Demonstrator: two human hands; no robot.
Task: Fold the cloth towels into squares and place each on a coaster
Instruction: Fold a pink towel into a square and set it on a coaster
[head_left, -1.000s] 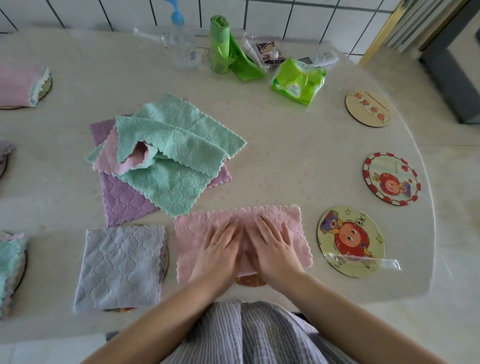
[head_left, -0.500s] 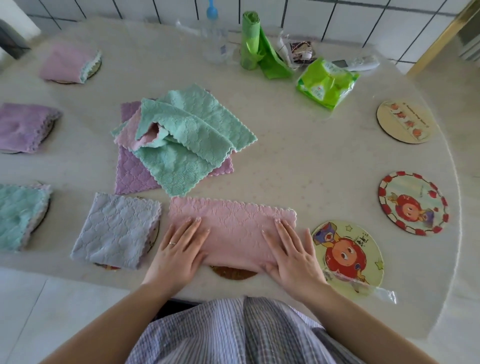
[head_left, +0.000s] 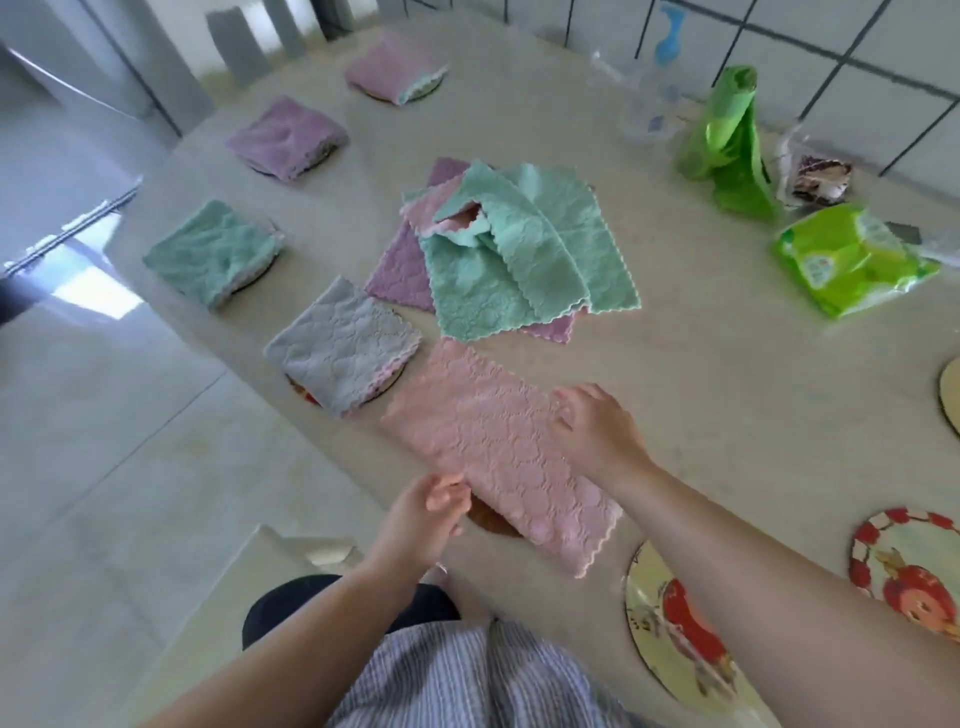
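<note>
A pink towel (head_left: 498, 447), folded into a long strip, lies slantwise on the table near its front edge. It covers most of a brown coaster (head_left: 491, 520). My left hand (head_left: 428, 512) is at the strip's near long edge, fingers curled and pinching that edge. My right hand (head_left: 597, 431) rests on the far long edge with its fingertips on the cloth. A loose pile of green, pink and purple towels (head_left: 519, 244) lies in the middle of the table.
Folded towels sit on coasters to the left: grey (head_left: 343, 348), green (head_left: 213, 254), purple (head_left: 285, 137), pink (head_left: 395, 70). Bare picture coasters (head_left: 675, 623) (head_left: 909, 571) lie at the right. Green packets (head_left: 847, 260) and a bottle stand by the tiled wall.
My view has swung left. Both hands left the strip's ends: the left now pinches the near long edge, the right rests on the far edge.
</note>
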